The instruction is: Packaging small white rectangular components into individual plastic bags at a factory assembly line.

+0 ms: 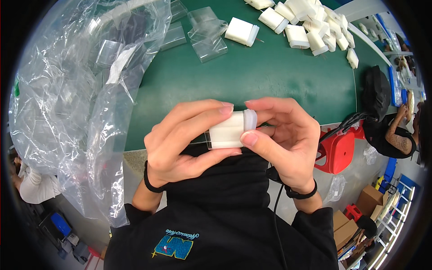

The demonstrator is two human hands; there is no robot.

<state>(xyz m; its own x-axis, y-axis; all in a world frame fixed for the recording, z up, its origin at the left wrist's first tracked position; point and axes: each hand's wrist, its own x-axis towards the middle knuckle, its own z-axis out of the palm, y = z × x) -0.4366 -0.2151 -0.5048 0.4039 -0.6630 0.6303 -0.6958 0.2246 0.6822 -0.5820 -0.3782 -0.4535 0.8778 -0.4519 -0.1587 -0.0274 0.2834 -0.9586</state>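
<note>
Between my hands, above the table's near edge, is a small white plastic block (226,131) with a translucent end cap (250,119). A clear plastic sleeve (208,140) shows at the block's left end. My left hand (180,137) is closed around the block, fingers on the far side and thumb along the near side. My right hand (290,135) pinches the capped end, its thumb lying at the joint between cap and block. The right fingers partly hide behind the cap.
A large clear plastic bag (67,99) spreads over the table's left side. Clear sleeves (207,36) lie at the back beside a single white block (241,31). Several more white blocks (315,27) are heaped at the far right. A red stool (337,153) stands beyond the green table (270,76).
</note>
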